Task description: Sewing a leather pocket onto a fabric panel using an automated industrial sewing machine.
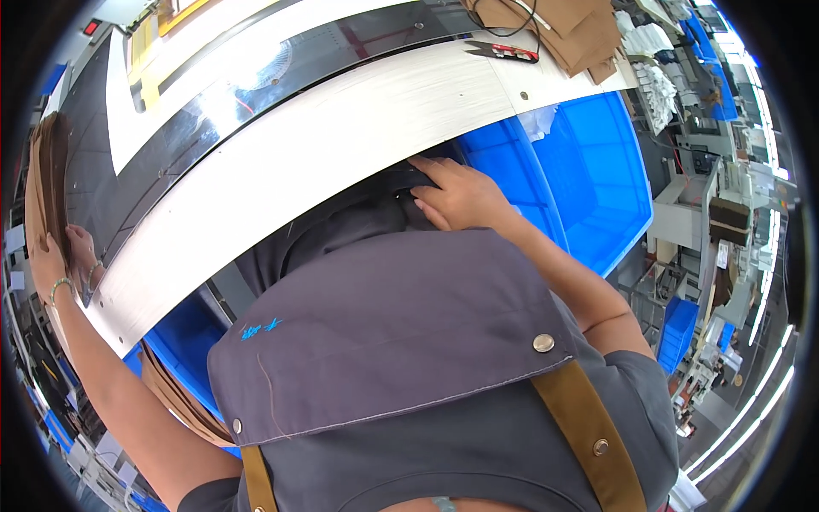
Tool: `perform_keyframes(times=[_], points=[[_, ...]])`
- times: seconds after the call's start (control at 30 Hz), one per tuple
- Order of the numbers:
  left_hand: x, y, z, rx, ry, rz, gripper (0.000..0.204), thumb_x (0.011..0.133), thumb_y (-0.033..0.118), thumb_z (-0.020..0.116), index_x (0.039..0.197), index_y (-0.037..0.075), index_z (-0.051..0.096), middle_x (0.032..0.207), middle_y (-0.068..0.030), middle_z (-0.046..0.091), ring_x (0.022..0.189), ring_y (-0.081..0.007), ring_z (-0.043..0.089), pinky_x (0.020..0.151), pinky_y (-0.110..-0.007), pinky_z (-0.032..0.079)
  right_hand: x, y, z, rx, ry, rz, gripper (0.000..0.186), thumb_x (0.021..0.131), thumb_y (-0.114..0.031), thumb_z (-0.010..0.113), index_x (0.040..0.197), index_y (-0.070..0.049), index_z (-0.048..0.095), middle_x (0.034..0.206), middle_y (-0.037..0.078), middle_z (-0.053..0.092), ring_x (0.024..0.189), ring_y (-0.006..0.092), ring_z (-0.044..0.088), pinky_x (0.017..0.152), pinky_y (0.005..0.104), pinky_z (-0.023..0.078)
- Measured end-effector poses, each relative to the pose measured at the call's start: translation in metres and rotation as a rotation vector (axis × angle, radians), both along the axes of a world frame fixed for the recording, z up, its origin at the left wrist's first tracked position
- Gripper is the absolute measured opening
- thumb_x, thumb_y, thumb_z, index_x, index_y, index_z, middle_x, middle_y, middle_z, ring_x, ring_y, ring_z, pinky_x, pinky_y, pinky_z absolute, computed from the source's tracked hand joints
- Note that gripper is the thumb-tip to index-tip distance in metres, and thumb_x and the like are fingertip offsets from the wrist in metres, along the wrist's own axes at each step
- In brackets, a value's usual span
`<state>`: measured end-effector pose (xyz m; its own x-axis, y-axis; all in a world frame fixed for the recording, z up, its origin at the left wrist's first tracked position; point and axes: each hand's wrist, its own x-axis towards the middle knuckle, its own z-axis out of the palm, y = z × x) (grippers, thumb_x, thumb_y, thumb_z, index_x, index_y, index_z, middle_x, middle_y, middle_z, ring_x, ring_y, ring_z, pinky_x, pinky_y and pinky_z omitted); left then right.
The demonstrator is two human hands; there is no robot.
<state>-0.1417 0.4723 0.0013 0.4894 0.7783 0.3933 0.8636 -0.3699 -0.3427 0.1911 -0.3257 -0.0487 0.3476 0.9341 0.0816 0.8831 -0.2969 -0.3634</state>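
Note:
My left hand (48,266), with a beaded bracelet at the wrist, reaches to the far left end of the table. Its fingers are closed on the lower end of a stack of brown fabric pieces (44,166); how many it grips is hidden. A reflection of this hand shows in the shiny metal plate (256,72). My right hand (467,196) is low by the table's near edge, over the dark apron cloth (375,205) on my lap. Its fingers are apart with nothing seen in them; the tip of one lies against the table's edge.
Blue bins (589,179) stand below the table at right; another blue bin (192,337) with brown pieces is at lower left. Red-handled thread snips (503,52) lie on the white table (341,128) near brown sheets (576,38) and a black cable. Workbenches stand beyond.

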Motion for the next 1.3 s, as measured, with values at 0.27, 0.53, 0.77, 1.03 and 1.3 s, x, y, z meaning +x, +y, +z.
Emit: perform_keyframes(times=[0.27, 0.53, 0.77, 1.03, 1.3], points=[[-0.003, 0.008, 0.002, -0.042, -0.060, -0.033, 0.055, 0.109, 0.047, 0.044, 0.146, 0.013, 0.066, 0.144, -0.0185, 0.067, 0.130, -0.0423, 0.064, 0.112, -0.049, 0.051, -0.005, 0.005, -0.012, -0.040, -0.262, -0.101, 0.033, 0.091, -0.020, 0.071, 0.120, -0.006, 0.075, 0.140, 0.021, 0.061, 0.115, 0.0321, 0.066, 0.086, 0.0434, 0.059], [-0.006, 0.024, 0.003, -0.043, -0.110, 0.022, 0.053, 0.108, 0.050, 0.045, 0.143, 0.019, 0.069, 0.135, -0.0188, 0.072, 0.123, -0.0437, 0.068, 0.104, -0.052, 0.055, 0.003, -0.004, -0.016, -0.151, -0.056, -0.116, 0.033, 0.089, -0.019, 0.067, 0.118, -0.007, 0.077, 0.141, 0.020, 0.063, 0.114, 0.0323, 0.067, 0.086, 0.0440, 0.060], [-0.007, 0.042, 0.007, -0.064, -0.066, 0.072, 0.053, 0.107, 0.052, 0.046, 0.141, 0.020, 0.071, 0.130, -0.0181, 0.075, 0.121, -0.0432, 0.070, 0.104, -0.052, 0.055, 0.021, 0.009, -0.025, -0.263, 0.062, -0.075, 0.033, 0.088, -0.021, 0.063, 0.113, -0.010, 0.081, 0.129, 0.017, 0.068, 0.109, 0.0336, 0.068, 0.088, 0.0488, 0.059], [-0.015, 0.053, 0.002, -0.024, -0.099, 0.066, 0.054, 0.107, 0.053, 0.046, 0.141, 0.018, 0.070, 0.129, -0.0201, 0.074, 0.120, -0.0451, 0.069, 0.103, -0.052, 0.054, 0.017, 0.009, -0.009, -0.232, -0.046, -0.163, 0.032, 0.082, -0.015, 0.065, 0.107, -0.014, 0.084, 0.117, 0.012, 0.069, 0.113, 0.0317, 0.068, 0.088, 0.0469, 0.059], [-0.019, 0.059, -0.002, 0.015, -0.055, -0.018, 0.054, 0.107, 0.053, 0.045, 0.140, 0.018, 0.071, 0.132, -0.0183, 0.073, 0.123, -0.0438, 0.068, 0.104, -0.051, 0.054, 0.019, 0.009, -0.010, -0.266, -0.029, -0.171, 0.029, 0.083, -0.017, 0.066, 0.105, -0.014, 0.085, 0.118, 0.013, 0.069, 0.113, 0.0314, 0.068, 0.090, 0.0476, 0.059]])
